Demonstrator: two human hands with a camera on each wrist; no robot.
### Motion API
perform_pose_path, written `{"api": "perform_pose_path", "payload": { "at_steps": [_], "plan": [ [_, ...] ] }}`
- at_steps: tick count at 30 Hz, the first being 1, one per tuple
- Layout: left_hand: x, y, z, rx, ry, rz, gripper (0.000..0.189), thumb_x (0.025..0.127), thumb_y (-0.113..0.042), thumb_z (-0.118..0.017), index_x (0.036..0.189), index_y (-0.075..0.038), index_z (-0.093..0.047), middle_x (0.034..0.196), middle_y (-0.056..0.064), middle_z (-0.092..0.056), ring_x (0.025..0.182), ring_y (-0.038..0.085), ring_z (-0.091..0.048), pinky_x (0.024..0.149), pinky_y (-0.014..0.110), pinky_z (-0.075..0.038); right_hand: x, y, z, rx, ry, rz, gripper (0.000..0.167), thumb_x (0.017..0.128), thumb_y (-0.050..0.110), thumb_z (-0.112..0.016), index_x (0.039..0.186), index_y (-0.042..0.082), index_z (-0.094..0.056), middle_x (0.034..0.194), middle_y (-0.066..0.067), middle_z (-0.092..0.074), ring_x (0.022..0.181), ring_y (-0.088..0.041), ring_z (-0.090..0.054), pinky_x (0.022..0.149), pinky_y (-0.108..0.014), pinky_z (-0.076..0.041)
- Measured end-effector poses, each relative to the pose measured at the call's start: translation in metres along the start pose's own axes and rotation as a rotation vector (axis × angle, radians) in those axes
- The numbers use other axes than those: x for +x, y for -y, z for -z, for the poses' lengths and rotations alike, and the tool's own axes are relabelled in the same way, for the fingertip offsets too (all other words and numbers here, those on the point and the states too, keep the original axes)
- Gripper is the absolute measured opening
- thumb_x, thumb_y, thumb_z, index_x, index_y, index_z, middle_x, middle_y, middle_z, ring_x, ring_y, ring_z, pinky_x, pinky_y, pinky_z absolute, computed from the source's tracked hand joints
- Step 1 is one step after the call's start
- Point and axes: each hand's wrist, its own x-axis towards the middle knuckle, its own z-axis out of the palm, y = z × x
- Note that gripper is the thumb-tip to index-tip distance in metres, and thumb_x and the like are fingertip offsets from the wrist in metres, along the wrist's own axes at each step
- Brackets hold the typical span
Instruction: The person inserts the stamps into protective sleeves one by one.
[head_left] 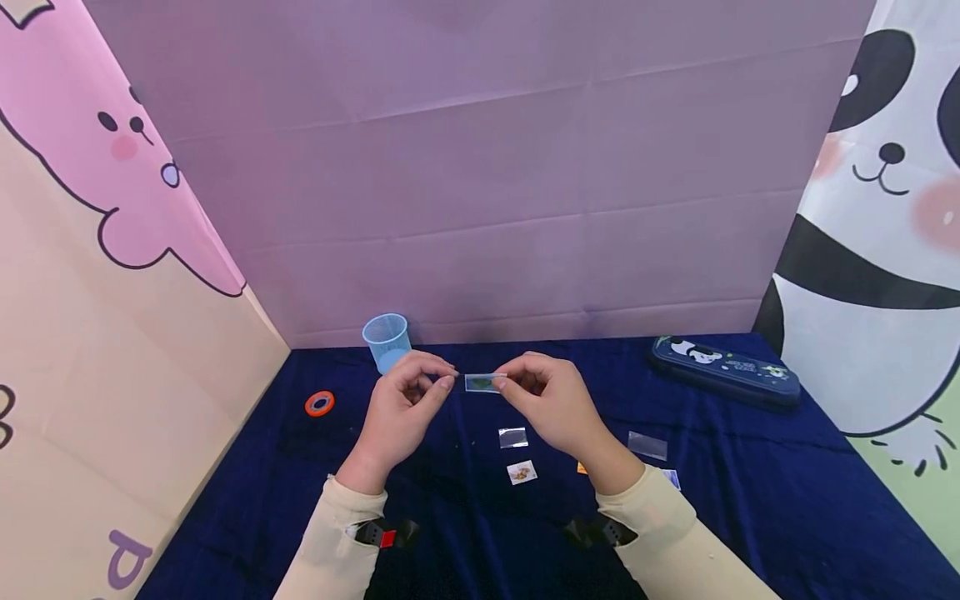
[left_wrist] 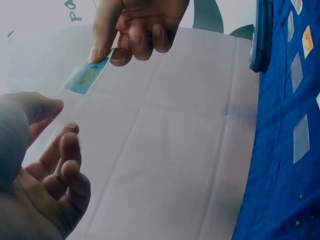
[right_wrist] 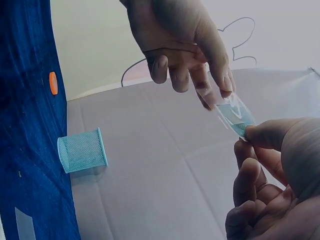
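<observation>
A small clear plastic sleeve with a blue-green picture [head_left: 480, 382] in it is held up between the two hands above the table. My right hand [head_left: 551, 404] pinches its right end between thumb and index finger, over the picture's edge. At the other end, the thumb and index finger of my left hand [head_left: 401, 417] pinch the clear margin. The picture shows best in the left wrist view, where the sleeve [left_wrist: 86, 77] slants between the hands. In the right wrist view the sleeve [right_wrist: 232, 116] catches the light, and the other left fingers hang loosely bent.
On the dark blue cloth [head_left: 450, 517] lie a clear sleeve [head_left: 513, 437], a small picture card [head_left: 522, 472] and another clear sleeve [head_left: 648, 446]. More cards are partly hidden by the right forearm. A blue mesh cup [head_left: 387, 337], orange tape roll [head_left: 319, 404] and panda pencil case [head_left: 723, 371] stand around.
</observation>
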Motion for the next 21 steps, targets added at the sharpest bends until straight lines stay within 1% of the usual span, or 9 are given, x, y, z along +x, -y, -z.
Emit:
{"api": "perform_pose_path", "payload": {
  "at_steps": [3,7,9,12,16,21],
  "plan": [
    [-0.0014,-0.0018,0.0005,0.012,-0.003,0.013,0.012,0.101,-0.012,-0.071,0.11,-0.015,-0.078,0.093,0.002,-0.063,0.062,0.022,-0.048,0.055,0.026,-0.041,-0.0003,-0.0008,0.0,-0.007,0.003,-0.002,0.006,0.099,0.021,-0.076,0.102,0.018,-0.08,0.081,0.0,-0.063,0.064,-0.022,-0.054,0.054,-0.027,-0.044],
    [-0.001,-0.003,0.0016,0.022,-0.004,0.04,0.014,0.102,-0.015,-0.071,0.113,-0.017,-0.078,0.074,0.004,-0.055,0.057,0.021,-0.045,0.051,0.027,-0.038,-0.0006,0.0,0.0004,-0.01,0.002,-0.006,0.008,0.099,0.022,-0.076,0.104,0.018,-0.08,0.083,0.001,-0.064,0.066,-0.022,-0.055,0.055,-0.027,-0.045],
    [0.0003,-0.0025,0.0023,0.019,-0.017,0.051,0.013,0.102,-0.017,-0.072,0.113,-0.017,-0.078,0.071,0.005,-0.053,0.057,0.021,-0.045,0.051,0.027,-0.037,0.0002,0.0004,0.0006,0.0,-0.006,-0.006,0.01,0.099,0.023,-0.076,0.106,0.017,-0.079,0.083,0.0,-0.066,0.066,-0.023,-0.055,0.056,-0.027,-0.045],
    [0.0019,-0.0021,0.0036,-0.001,-0.053,0.064,0.011,0.1,-0.018,-0.074,0.11,-0.017,-0.078,0.069,0.006,-0.053,0.057,0.021,-0.044,0.051,0.027,-0.035,0.0015,-0.0001,0.0006,0.022,-0.018,-0.013,0.011,0.099,0.022,-0.076,0.107,0.015,-0.077,0.082,-0.002,-0.068,0.067,-0.024,-0.055,0.056,-0.027,-0.045],
    [0.0025,-0.0025,0.0046,-0.054,-0.091,0.071,0.01,0.099,-0.013,-0.075,0.108,-0.013,-0.079,0.07,0.008,-0.053,0.059,0.021,-0.045,0.052,0.026,-0.035,0.0024,-0.001,0.0004,0.044,-0.034,-0.022,0.009,0.099,0.021,-0.075,0.104,0.013,-0.076,0.083,-0.004,-0.07,0.067,-0.024,-0.055,0.056,-0.027,-0.045],
    [0.0011,-0.0024,0.0018,-0.079,-0.085,0.087,0.011,0.098,-0.013,-0.076,0.108,-0.012,-0.08,0.071,0.012,-0.055,0.059,0.019,-0.045,0.051,0.025,-0.035,0.0025,-0.0007,0.0008,0.05,-0.031,-0.028,0.007,0.1,0.019,-0.075,0.101,0.013,-0.077,0.083,-0.007,-0.07,0.067,-0.024,-0.055,0.057,-0.026,-0.045]
  ]
}}
